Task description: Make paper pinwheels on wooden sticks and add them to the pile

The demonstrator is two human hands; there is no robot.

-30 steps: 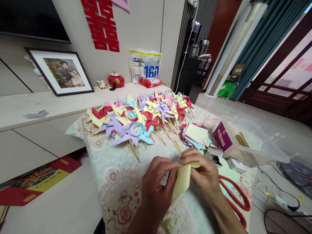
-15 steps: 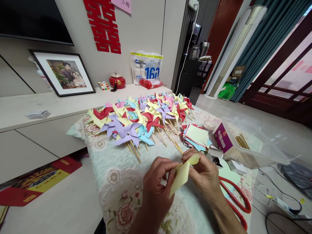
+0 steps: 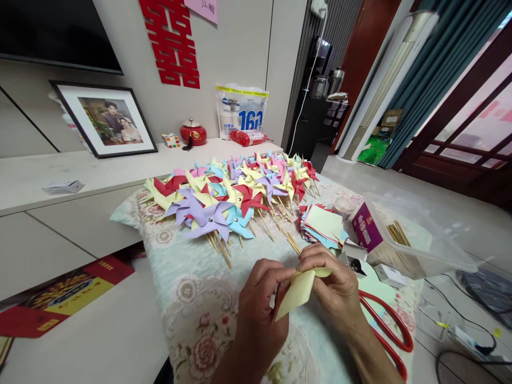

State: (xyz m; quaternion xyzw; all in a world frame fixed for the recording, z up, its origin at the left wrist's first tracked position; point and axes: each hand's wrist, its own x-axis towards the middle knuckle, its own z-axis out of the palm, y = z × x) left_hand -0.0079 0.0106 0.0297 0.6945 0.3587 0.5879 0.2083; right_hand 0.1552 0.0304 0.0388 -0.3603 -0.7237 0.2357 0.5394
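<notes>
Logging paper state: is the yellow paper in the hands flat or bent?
Bent: one flap of the yellow paper angles down by the left hand, another juts toward the right hand.

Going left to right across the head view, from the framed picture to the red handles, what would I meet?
Framed picture → puzzle cube → foremost purple pinwheel → left hand → pale yellow paper → right hand → red handles.

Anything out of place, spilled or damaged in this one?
Nothing stands out as spilled or damaged. Slightly untidy is the stack of coloured paper squares, its edges fanned unevenly beside the pinwheels. The pale yellow paper is bent, but the left hand and right hand are holding it.
</notes>
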